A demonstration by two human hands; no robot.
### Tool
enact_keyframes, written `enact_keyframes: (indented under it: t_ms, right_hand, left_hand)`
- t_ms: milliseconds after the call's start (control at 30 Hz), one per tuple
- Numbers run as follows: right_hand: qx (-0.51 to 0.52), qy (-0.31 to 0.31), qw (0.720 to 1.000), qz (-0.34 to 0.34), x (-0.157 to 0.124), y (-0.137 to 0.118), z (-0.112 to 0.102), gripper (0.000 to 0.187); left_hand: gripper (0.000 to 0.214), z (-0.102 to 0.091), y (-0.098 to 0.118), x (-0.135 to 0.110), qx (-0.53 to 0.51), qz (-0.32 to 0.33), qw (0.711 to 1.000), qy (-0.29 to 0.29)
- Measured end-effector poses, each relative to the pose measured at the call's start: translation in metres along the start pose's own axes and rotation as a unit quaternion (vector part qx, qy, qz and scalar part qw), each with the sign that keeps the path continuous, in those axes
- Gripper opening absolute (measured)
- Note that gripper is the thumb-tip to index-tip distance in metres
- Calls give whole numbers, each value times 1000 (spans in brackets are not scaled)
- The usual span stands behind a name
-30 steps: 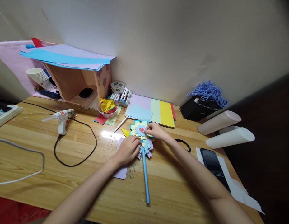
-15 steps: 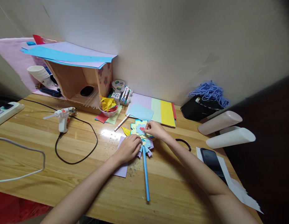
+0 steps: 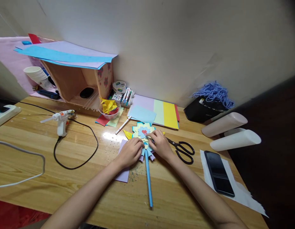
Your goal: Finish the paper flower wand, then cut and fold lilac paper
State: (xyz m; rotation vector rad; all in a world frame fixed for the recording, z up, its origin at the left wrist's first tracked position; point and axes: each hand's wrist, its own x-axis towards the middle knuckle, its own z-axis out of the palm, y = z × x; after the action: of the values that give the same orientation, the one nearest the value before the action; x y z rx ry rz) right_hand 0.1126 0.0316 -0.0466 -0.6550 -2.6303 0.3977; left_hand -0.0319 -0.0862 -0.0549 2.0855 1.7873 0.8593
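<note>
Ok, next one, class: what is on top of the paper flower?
On the paper flower is a blue piece, with a red heart on that. The right hand covers part of the flower's lower right side, so whatever lies beneath it there cannot be seen.

A: State the quantity: left grip [image 3: 130, 152], right grip [image 3: 161, 144].
B: One each; two total. At the grips: paper flower [image 3: 140, 128], one; blue stem [image 3: 148, 178], one.
A: Right of the right grip?
B: Scissors [image 3: 177, 145], one pair; phone [image 3: 218, 173], one; white tubes [image 3: 235, 140], two in clear view.
A: Left of the left grip, and beyond it?
B: Glue gun [image 3: 62, 123], one; bowl [image 3: 111, 116], one; loose marker [image 3: 123, 125], one.
</note>
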Motion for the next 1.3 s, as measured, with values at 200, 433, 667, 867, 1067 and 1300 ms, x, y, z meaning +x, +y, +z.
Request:
enact_keyframes:
  t_ms: [200, 433, 667, 867, 1067, 1300]
  right_hand:
    - [-19, 9, 1000, 14, 7, 2, 3, 19]
    - [-32, 9, 999, 8, 10, 2, 1, 18]
    - [-41, -5, 999, 7, 11, -1, -1, 18]
    - [-30, -3, 999, 10, 8, 1, 1, 18]
    - [35, 40, 999, -5, 8, -18, -7, 21]
    - [71, 44, 996, -39, 13, -47, -17, 22]
  left_hand:
    - [21, -1, 1, 0, -11, 0, 1000, 7]
    - [20, -1, 1, 0, -6, -3, 1000, 6]
    - [22, 0, 0, 0, -12, -1, 1000, 13]
    - [22, 1, 0, 0, -3, 3, 1000, 7]
    - [20, 2, 0, -1, 17, 4, 1000, 4]
    - [16, 7, -4, -2, 22, -3, 999, 23]
